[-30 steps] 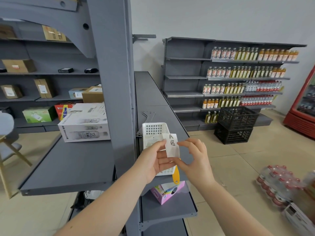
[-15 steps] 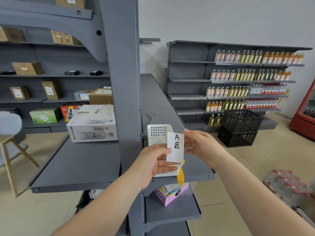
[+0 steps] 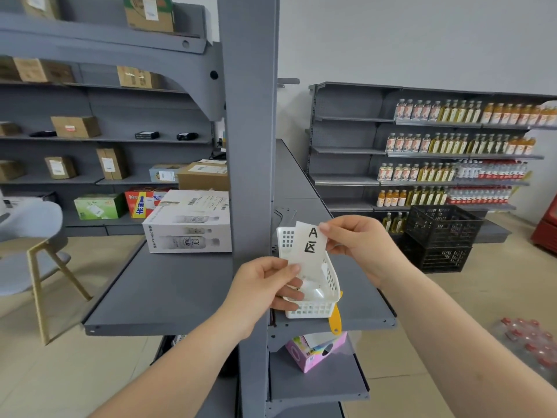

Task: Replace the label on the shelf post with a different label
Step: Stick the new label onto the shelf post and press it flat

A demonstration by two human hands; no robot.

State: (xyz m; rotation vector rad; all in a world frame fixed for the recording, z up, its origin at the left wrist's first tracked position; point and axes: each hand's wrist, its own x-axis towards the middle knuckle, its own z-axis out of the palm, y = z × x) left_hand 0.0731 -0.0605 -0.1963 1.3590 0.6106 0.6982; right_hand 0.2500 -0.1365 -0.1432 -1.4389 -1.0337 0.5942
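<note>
A white paper label [image 3: 309, 244] with a handwritten "A" and a character below it is held between both hands, just right of the grey shelf post [image 3: 250, 152]. My left hand [image 3: 265, 286] pinches its lower left corner. My right hand [image 3: 360, 241] pinches its upper right edge. The label hangs over a white plastic basket [image 3: 313, 309] that stands on the grey shelf board [image 3: 364, 303]. No label shows on the visible face of the post.
A white bottle carton [image 3: 188, 221] sits on the shelf left of the post. A yellow tool handle [image 3: 335, 319] sticks out under the basket; a pink box [image 3: 313, 354] lies one shelf down. Black crates [image 3: 440, 236] and bottle-filled shelves stand at right, a chair [image 3: 30, 254] at left.
Both hands have risen with the label and spread apart. My right hand shifted from the label's side to its upper right edge, and the label now faces me flat.
</note>
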